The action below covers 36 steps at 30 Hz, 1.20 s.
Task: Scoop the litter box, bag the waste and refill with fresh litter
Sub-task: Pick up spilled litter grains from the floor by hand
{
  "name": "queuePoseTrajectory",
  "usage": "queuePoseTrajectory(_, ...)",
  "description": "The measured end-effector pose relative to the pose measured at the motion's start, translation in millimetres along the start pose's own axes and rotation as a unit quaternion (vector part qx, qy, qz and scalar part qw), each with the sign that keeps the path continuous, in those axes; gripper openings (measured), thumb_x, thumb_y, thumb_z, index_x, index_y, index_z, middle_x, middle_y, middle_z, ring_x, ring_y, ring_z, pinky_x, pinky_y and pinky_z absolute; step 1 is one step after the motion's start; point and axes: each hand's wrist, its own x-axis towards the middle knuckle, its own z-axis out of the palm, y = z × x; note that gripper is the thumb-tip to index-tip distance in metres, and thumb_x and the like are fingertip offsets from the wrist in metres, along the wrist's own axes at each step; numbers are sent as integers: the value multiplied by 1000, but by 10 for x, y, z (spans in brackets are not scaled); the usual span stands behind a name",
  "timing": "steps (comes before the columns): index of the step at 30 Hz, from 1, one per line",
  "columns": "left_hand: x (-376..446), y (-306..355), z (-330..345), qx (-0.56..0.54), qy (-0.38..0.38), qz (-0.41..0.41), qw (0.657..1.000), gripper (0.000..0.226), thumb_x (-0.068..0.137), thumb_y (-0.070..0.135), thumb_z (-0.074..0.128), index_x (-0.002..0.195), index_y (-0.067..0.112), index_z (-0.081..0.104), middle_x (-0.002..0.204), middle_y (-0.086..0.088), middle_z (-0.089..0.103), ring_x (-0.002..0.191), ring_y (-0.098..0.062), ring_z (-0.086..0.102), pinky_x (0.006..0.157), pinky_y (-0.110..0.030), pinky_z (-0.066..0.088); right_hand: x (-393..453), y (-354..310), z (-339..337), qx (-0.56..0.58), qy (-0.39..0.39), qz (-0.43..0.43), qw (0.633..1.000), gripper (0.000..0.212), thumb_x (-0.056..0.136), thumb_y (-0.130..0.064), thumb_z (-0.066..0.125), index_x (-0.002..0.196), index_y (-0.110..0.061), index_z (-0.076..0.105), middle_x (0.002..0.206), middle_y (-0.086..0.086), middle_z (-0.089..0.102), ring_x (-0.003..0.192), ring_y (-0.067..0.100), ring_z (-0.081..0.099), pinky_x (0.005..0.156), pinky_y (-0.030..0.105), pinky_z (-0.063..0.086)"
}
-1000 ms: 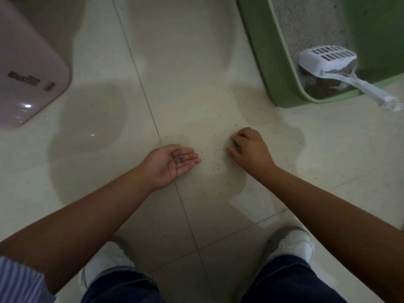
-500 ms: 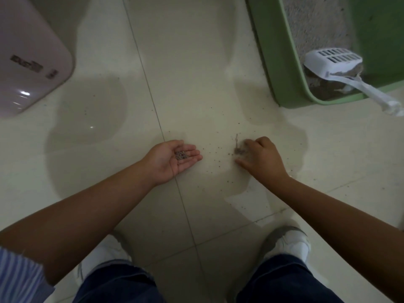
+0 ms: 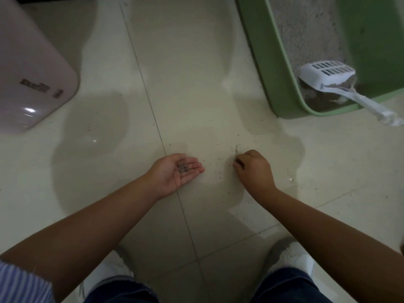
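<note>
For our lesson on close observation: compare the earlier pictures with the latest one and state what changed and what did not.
The right hand shifted slightly toward the person along the floor, fingers curled, gathering spilled grains. The left hand stayed palm up, cupping collected litter. The scoop stayed in the green litter box.

The single head-worn camera looks steeply down from above at the tiled floor (image 3: pixel 196 62), close over both outstretched forearms, knees and shoes at the bottom edge.

Our green litter box (image 3: pixel 271 68), white scoop (image 3: pixel 325 74), grey litter (image 3: pixel 306 29), pink appliance (image 3: pixel 28 68), cream tiles (image 3: pixel 196 62), blue-striped sleeve (image 3: pixel 19 283).
</note>
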Motion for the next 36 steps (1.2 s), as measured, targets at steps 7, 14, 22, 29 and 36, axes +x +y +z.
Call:
queuePoseTrajectory(7,-12,19,-12,2,5,3,1000,37,100,15,32,84,-9,56,60,-17,68,53,-24,69,49,-24,56,81,15,-9,-29,-42,-41,998,16,84,5,53,82,12,68,82,27,63,77,39,61,68,34,46)
queuePoseTrajectory(14,-15,45,43,-7,23,7,1000,39,100,17,33,83,-9,56,66,-20,66,54,-28,69,47,-25,56,142,-63,-117,-66,-103,-6,992,18,89,-12,47,72,-7,45,65,5,39,73,20,41,64,24,26)
queuePoseTrajectory(22,-61,-50,206,9,25,-22,999,45,103,22,26,85,-9,53,85,-21,56,76,-31,57,89,-41,42,-21,-249,-456,303,-102,48,946,6,82,-1,64,83,-4,70,64,0,62,44,-3,56,57,17,50)
queuePoseTrajectory(29,-98,-188,174,29,10,-37,999,43,100,19,34,76,-7,58,55,-14,61,42,-19,63,44,-26,55,-62,65,-450,23,-171,-41,984,22,91,-14,53,96,1,70,96,13,69,86,27,62,75,28,42)
queuePoseTrajectory(36,-200,-42,-127,-9,46,17,999,47,98,15,34,69,-7,64,48,-12,62,40,-18,63,42,-24,54,-7,-193,117,-73,-3,-299,951,19,76,-14,58,80,1,68,80,18,65,70,32,62,64,34,54)
